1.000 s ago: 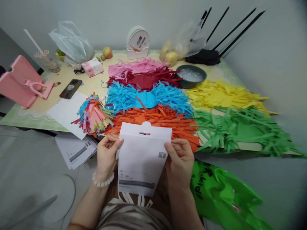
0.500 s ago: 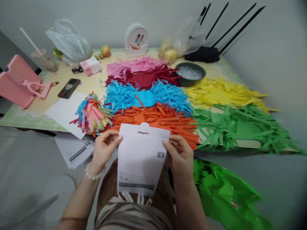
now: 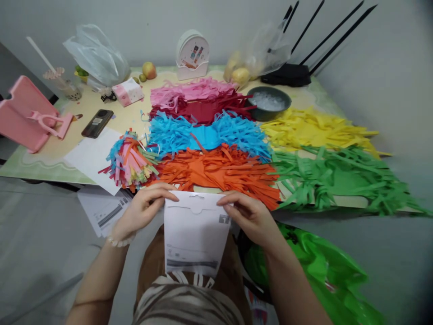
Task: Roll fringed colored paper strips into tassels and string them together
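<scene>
White packet point(image 3: 194, 234): above the lap, this side of the table point(image 3: 43, 162), its flap folded down over the front.
Grip: left hand point(image 3: 149, 205) and right hand point(image 3: 250, 216) both pinch the packet along its top edge, one near each corner.
Just beyond the hands: orange fringe point(image 3: 209, 167) at the table edge, a mixed-colour tassel point(image 3: 131, 160) beside it.
Right side: green bag point(image 3: 324, 280) below the table, partly covered by the right forearm.
Bowl point(image 3: 267, 116): overlapped by dark red strips.
Far edge: router point(image 3: 286, 76), apple point(image 3: 149, 70).
Left side: phone point(image 3: 97, 124), pink stand point(image 3: 25, 113).
Fringe count: six: pink, dark red, blue, orange, yellow, green.
Tassels: one.
Loose white sheet point(image 3: 96, 160): one, under the tassel's left side.
Printed pile point(image 3: 104, 210): partly hidden below the table edge, perhaps several pieces.
Router antennas: five.
</scene>
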The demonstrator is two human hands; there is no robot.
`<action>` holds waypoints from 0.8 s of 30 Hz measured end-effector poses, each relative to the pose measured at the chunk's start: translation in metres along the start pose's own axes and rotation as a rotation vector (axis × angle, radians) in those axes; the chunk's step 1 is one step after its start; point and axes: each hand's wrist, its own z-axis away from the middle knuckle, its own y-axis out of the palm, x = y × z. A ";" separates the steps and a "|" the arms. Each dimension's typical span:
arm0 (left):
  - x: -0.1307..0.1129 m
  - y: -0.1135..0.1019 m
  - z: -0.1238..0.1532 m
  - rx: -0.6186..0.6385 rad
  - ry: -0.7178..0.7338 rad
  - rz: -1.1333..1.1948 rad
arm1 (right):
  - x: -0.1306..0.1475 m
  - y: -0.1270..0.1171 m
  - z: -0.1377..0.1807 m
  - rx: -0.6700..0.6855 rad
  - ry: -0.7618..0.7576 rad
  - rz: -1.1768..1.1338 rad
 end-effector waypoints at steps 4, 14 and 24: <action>-0.033 -0.001 -0.009 -0.016 0.046 -0.184 | 0.009 0.010 0.002 -0.050 -0.072 0.122; -0.056 0.012 -0.052 0.432 -0.063 -0.364 | 0.031 0.018 0.011 0.014 -0.225 0.171; -0.057 0.014 -0.063 0.537 -0.185 -0.252 | 0.035 0.022 0.012 -0.006 -0.218 0.170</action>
